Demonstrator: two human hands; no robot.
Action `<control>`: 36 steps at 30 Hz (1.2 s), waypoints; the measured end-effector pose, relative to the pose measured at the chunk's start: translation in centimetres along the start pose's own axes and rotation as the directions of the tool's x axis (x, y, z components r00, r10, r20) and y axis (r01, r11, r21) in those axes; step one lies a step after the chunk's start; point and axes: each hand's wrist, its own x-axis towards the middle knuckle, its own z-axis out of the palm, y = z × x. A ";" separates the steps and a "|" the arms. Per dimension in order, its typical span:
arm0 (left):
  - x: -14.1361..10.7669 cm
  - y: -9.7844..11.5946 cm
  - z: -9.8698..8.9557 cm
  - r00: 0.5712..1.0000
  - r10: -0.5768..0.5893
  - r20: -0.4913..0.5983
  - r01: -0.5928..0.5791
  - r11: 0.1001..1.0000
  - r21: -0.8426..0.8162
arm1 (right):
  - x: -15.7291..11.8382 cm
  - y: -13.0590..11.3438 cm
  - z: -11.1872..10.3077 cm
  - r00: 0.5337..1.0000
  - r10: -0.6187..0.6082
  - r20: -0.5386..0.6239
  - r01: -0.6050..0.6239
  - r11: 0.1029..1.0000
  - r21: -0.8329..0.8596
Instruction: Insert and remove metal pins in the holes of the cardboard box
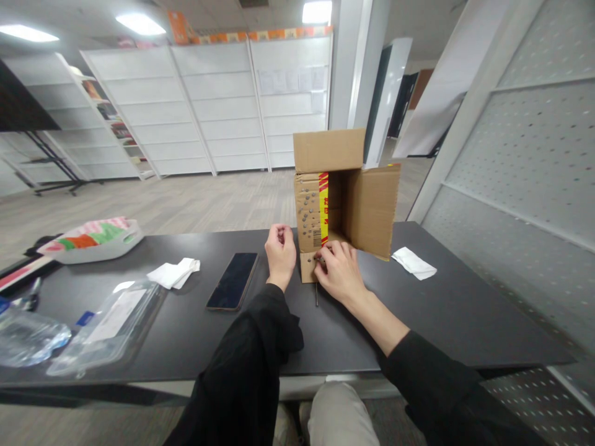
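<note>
An open cardboard box (308,214) stands on the dark table, its opening facing me and its flaps spread. Several small grey dots or studs mark its left front flap, beside a yellow and red tape strip (324,207). My right hand (341,269) is at the small lower flap (307,269), fingers curled and pinched together; what they hold is too small to make out. A thin metal rod (317,295) sticks down below that flap. My left hand (281,251) is raised just left of the box, fingers curled together, with their contents hidden.
On the table (186,347) lie a phone (233,280), white tissues (175,273), another tissue (414,263) at the right, a clear plastic case (111,325), a plastic bottle (30,334) and a white basket (100,241). A perforated panel (534,161) stands to the right.
</note>
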 end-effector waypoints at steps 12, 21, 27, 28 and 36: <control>0.0 0.0 0.0 1.000 -0.005 0.004 0.005 1.000 -0.010 | 0.6 -0.6 0.0 0.998 0.057 0.016 -0.057 0.998 -0.018; 0.0 0.0 0.0 1.000 -0.002 -0.005 0.002 1.000 -0.004 | 0.3 -0.5 0.1 0.996 0.027 -0.080 -0.022 0.998 0.065; -0.1 0.3 -0.1 1.000 -0.004 0.001 0.004 1.000 0.001 | 0.0 -0.3 -0.1 0.995 0.024 -0.095 -0.003 0.977 0.215; -0.1 0.3 -0.1 1.000 -0.002 0.000 0.002 1.000 0.001 | -0.1 -0.3 -0.1 0.996 0.023 -0.088 -0.001 0.970 0.244; -0.1 0.2 -0.1 1.000 0.006 -0.005 -0.006 1.000 0.006 | -0.8 -0.3 -1.8 0.995 0.025 -0.097 0.018 0.906 0.423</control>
